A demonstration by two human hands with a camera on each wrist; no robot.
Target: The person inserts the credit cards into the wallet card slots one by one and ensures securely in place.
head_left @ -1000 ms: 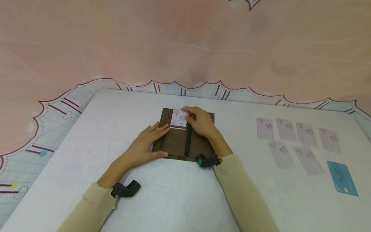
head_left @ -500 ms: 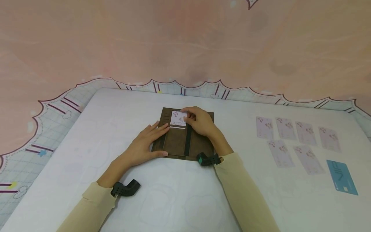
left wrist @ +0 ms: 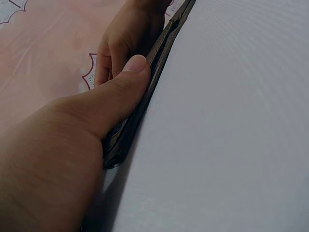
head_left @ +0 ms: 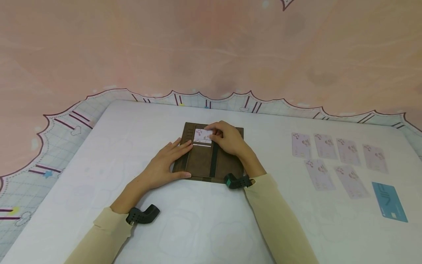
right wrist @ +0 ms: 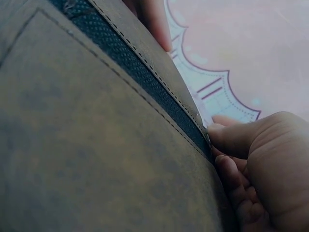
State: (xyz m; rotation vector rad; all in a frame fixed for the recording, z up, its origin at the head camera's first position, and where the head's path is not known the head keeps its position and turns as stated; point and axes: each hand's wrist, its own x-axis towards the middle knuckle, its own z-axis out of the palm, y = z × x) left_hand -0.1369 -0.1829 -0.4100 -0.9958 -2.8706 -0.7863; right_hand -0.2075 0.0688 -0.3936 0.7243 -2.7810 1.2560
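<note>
A brown wallet [head_left: 199, 163] lies unfolded on the white table, with a dark band down its middle. From its upper left card slots rises a white card [head_left: 201, 136] with a pinkish print. White edges of other cards show just below it. My right hand [head_left: 228, 139] pinches this card at its right side, thumb and index finger together. Spread flat, my left hand [head_left: 165, 165] presses on the wallet's left edge. In the left wrist view, the left thumb [left wrist: 118, 92] lies along the wallet's edge. The right wrist view hides the card behind the wallet.
To the right, several pale pink printed cards [head_left: 324, 147] lie in two rows on the table [head_left: 204, 220]. Closer to me is a blue card [head_left: 390, 202]. A patterned peach cloth [head_left: 211, 55] borders the far side.
The white card has slid down toward me, deeper into its slot, with my right hand still pinching it. My left hand keeps its place on the wallet.
</note>
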